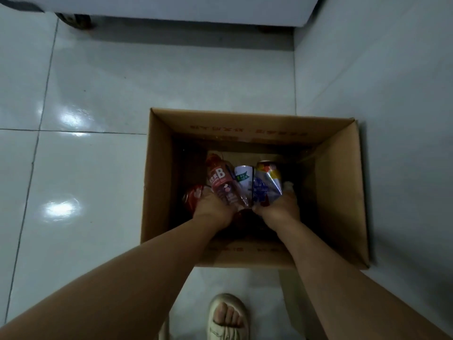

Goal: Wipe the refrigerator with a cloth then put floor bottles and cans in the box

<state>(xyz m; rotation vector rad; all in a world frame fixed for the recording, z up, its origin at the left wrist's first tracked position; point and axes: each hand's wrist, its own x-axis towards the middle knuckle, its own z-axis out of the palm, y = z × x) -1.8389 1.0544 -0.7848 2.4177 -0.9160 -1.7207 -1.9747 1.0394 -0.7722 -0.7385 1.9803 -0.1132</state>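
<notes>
Both arms reached down into the open cardboard box [338, 192], which stood on the tiled floor [98, 94] near the base of the refrigerator [186, 6]. The left hand [212, 211] was closed around the lower end of a pink-labelled bottle [219, 182], with a red can [193, 196] pressed against its outer side; whether the fingers also gripped that can could not be told. The right hand [278, 209] was clamped on the bottom of a crumpled blue-and-silver can [266, 186]. Between the two grips, just beyond the knuckles, sat a white carton-like container [242, 179], seemingly pinned between the bottle and the can. Everything held was already well inside the box walls, low near its bottom. Judging by the bare tiles around the box, the gathering looked nearly finished: what remained was to let this bundle go. Nothing showed whether the wiping had been done; no cloth was visible. A foot in a pale sandal [228, 315] stood just behind the box.
</notes>
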